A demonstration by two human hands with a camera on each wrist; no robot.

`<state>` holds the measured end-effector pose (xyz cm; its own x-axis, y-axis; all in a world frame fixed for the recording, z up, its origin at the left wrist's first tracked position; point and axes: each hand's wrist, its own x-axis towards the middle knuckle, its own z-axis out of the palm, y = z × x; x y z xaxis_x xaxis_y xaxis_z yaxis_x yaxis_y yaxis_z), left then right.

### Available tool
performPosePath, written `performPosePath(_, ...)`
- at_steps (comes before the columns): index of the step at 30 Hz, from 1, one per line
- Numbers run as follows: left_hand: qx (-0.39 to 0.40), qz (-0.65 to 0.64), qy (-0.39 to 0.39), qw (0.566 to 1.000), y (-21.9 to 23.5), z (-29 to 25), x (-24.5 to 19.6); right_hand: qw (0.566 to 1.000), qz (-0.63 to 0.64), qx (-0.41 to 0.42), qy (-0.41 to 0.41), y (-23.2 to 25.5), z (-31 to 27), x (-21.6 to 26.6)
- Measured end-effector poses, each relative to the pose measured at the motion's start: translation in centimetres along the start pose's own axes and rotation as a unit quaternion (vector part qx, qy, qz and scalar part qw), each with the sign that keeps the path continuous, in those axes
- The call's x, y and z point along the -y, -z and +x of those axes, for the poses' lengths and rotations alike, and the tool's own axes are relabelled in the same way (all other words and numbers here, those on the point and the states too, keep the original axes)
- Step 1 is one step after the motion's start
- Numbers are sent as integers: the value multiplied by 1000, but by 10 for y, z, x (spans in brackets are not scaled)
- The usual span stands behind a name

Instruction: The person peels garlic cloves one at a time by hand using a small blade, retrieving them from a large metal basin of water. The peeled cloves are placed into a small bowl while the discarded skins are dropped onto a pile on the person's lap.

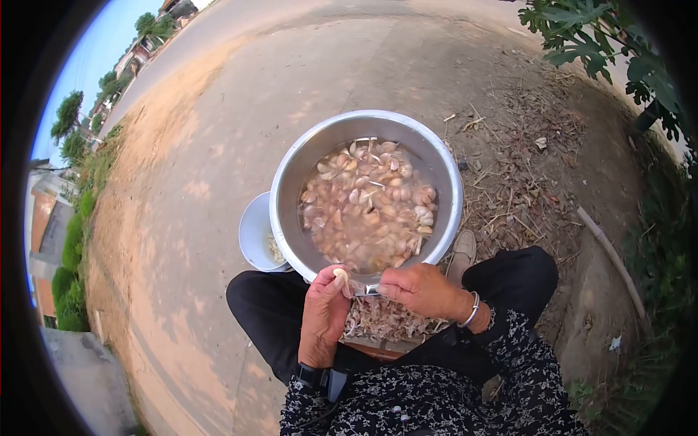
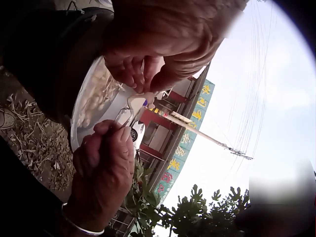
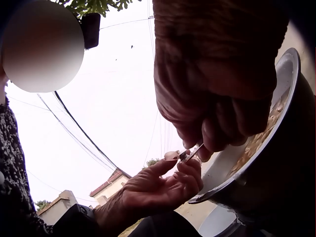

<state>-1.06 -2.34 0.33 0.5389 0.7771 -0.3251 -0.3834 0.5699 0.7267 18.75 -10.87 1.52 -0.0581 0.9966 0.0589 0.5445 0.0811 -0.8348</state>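
Observation:
Between the thumb and fingers of my left hand (image 1: pixel 325 309) is a pale garlic clove (image 1: pixel 340 274), with papery skin hanging from it. My right hand (image 1: pixel 422 288) grips a small knife (image 3: pixel 194 152), its fist around the handle and the short metal blade pointing at the clove. In the right wrist view the blade tip meets the left fingertips. Both hands are at the near rim of a large metal basin (image 1: pixel 289 163). Unpeeled garlic cloves (image 1: pixel 367 200) fill the basin, soaking in cloudy water.
A pale bowl (image 1: pixel 254 231) with some peeled cloves stands left of the basin, partly under its rim. Garlic skins (image 1: pixel 385 320) are heaped below the hands between the knees. Dry leaf litter (image 1: pixel 520 167) and a stick (image 1: pixel 614 258) lie on the right; leafy branches (image 1: pixel 582 43) hang above.

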Motion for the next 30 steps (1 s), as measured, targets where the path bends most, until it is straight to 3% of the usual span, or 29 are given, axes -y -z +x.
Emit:
performPosePath(2,1,-35,3,999,-1,1,0,1000,-5,-4,-1,0,1,3)
performPosePath(5,-29,49,-53,997,-11,-4,-3,999,-8,-40,-11,6,2,16)
performPosePath(7,-96,165,-92,977,-20,-7,-4,996,-44,-81,-9,7,3,22)
performPosePath(14,-76,142,-107,981,-29,-7,2,993,-67,-100,2,0,2,20)
performPosePath(18,-13,-63,24,998,-17,-5,2,993,-60,-99,17,-4,0,11)
performPosePath(19,23,-149,74,986,-16,-5,1,992,-67,-101,22,-4,-1,9)
performPosePath(22,71,-242,125,960,-14,-5,0,992,-17,-121,15,-2,0,8)
performPosePath(25,30,-221,122,967,-19,-8,-6,993,-8,-120,19,0,1,9)
performPosePath(30,57,-195,112,973,-15,-10,-6,994,-30,-105,24,-1,2,11)
